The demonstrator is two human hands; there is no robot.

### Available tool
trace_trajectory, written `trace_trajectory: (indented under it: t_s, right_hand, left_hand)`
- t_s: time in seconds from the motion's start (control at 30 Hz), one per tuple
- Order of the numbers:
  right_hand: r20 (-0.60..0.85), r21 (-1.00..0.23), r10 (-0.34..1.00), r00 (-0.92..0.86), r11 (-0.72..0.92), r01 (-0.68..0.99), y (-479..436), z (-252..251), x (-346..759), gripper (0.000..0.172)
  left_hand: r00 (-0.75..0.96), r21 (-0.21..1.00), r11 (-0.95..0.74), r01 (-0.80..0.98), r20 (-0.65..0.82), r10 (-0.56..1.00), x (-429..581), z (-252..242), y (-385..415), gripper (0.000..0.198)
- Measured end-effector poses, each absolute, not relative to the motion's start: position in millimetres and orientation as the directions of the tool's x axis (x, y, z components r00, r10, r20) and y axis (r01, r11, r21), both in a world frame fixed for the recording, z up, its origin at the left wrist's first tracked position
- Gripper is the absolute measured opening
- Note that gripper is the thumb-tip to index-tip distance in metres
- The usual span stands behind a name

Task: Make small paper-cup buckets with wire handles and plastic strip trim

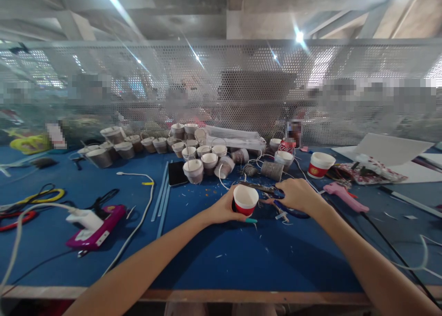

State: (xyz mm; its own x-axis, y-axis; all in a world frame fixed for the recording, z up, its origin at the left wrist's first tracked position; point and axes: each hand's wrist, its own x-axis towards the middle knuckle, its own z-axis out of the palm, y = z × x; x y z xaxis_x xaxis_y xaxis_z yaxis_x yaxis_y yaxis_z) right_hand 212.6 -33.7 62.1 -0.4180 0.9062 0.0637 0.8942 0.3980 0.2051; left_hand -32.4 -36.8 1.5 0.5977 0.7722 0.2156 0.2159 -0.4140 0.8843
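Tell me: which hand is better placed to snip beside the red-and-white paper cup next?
Probably the right hand: it holds the dark metal scissors right beside the cup, while the left hand is busy holding the cup.

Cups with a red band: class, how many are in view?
2. One cup is in the left hand; the second cup stands on the table, beyond and right of the right hand. Others may be hidden among the grey cups.

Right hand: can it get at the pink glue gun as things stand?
Probably yes: the glue gun lies a little to the right of the right hand, with nothing tall seen between. The hand holds scissors, though, so it would likely have to put them down first.
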Motion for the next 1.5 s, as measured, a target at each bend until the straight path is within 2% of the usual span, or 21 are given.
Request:
trace_trajectory:
  t_s: [0.13,0.5,0.73,1.1,1.3,1.43,1.5]
  right_hand:
    - [0.078,0.230,0.897,-0.435,0.409,0.883,-34.5,61.8,212.9,0.056]
    - [0.075,0.222,0.898,-0.434,0.410,0.885,-34.7,60.8,216.3,0.054]
    - [0.090,0.191,0.899,-0.429,0.407,0.893,-35.7,60.9,215.2,0.060]
    - [0.078,0.194,0.892,-0.446,0.425,0.884,-35.2,60.4,215.0,0.061]
    - [0.075,0.217,0.895,-0.439,0.415,0.884,-35.4,61.2,213.6,0.058]
    - [0.066,0.211,0.901,-0.428,0.406,0.889,-36.1,61.5,212.5,0.058]
    - [0.062,0.210,0.903,-0.426,0.405,0.890,-36.3,61.9,212.2,0.058]
  left_hand:
    - [0.573,0.870,-0.442,0.218,0.253,0.780,-31.7,-3.2,-34.4,0.076]
    - [0.639,0.919,-0.374,0.125,0.214,0.739,-35.7,-7.9,-27.7,0.071]
    - [0.639,0.954,-0.278,0.110,0.147,0.755,-37.5,-5.2,-28.7,0.069]
    - [0.666,0.958,-0.264,0.112,0.125,0.736,-39.0,-3.9,-27.6,0.071]
    - [0.672,0.934,-0.315,0.169,0.125,0.730,-41.2,-3.3,-29.1,0.075]
    - [0.625,0.891,-0.407,0.201,0.202,0.754,-36.3,-3.3,-35.2,0.089]
    - [0.590,0.882,-0.425,0.203,0.236,0.772,-33.7,-5.3,-36.0,0.090]
